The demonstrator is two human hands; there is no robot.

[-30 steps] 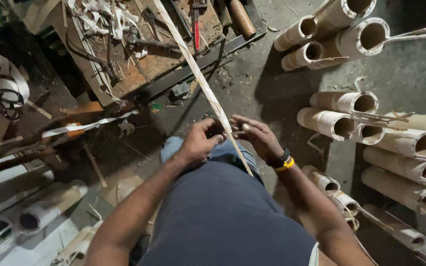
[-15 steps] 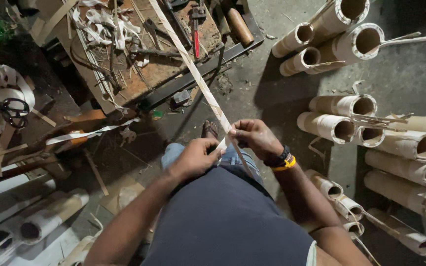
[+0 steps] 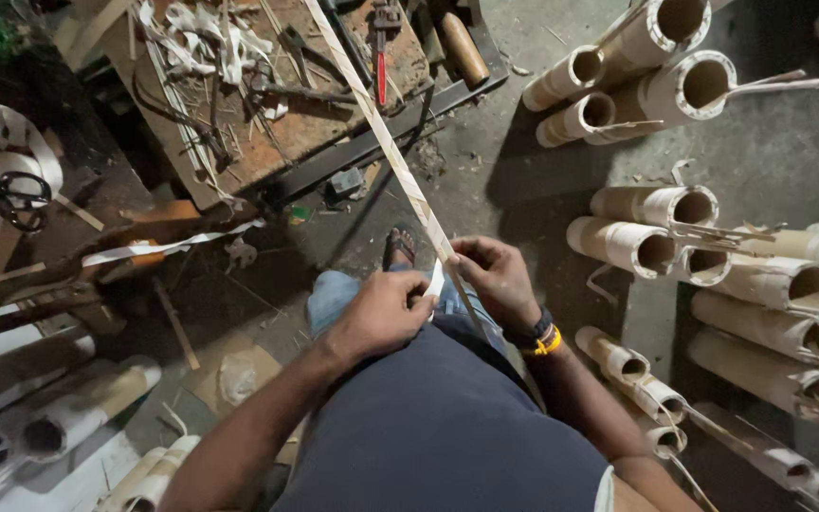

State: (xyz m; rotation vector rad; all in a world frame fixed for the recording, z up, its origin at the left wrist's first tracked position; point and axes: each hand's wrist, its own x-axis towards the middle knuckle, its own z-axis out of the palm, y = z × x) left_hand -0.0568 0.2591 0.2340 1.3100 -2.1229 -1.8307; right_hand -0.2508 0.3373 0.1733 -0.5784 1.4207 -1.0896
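Holding item 1: strip [image 3: 383, 142], long, thin, pale w/ brown flecks. Runs from top centre of frame diag. down to the lap, passing over table edge and floor.

- L hand [image 3: 383, 313]: fingers together, pinched on strip's lower end; a short pale tip shows at the fingertips. Hand rests above the thigh.
- R hand [image 3: 493, 280]: fingers curled and clamped on strip just above L hand. Hands near, almost touching. Dark band w/ yellow piece [image 3: 540, 338] on R wrist.
- Strip position: between both hands at lower end, rest slanting up-left, free in air.

Surroundings:
- Table [image 3: 239, 161], low, worn wood, upper left. Carries shavings [image 3: 206, 43], loose slivers, red-handled tool [image 3: 381, 76], round wooden handle [image 3: 462, 47]. Dark metal bar [image 3: 391, 133] along its near edge.
- Tubes [image 3: 637, 204], pale cut sections, hollow ends facing camera, lying on floor at right, stacked side by side; more at upper right [image 3: 675, 90]. Thin slivers stick out of several.
- More tubes [image 3: 68, 427] lower left, partly in shadow.
- Scissors [image 3: 13, 194] far left, by coiled pale strips [image 3: 11, 142].
- White strip [image 3: 168, 248] lying left of centre, on dark clutter.
- Foot in sandal [image 3: 398, 248] on concrete floor, just beyond hands.
- Person: dark blue shirt, jeans; seated or standing, cannot tell.
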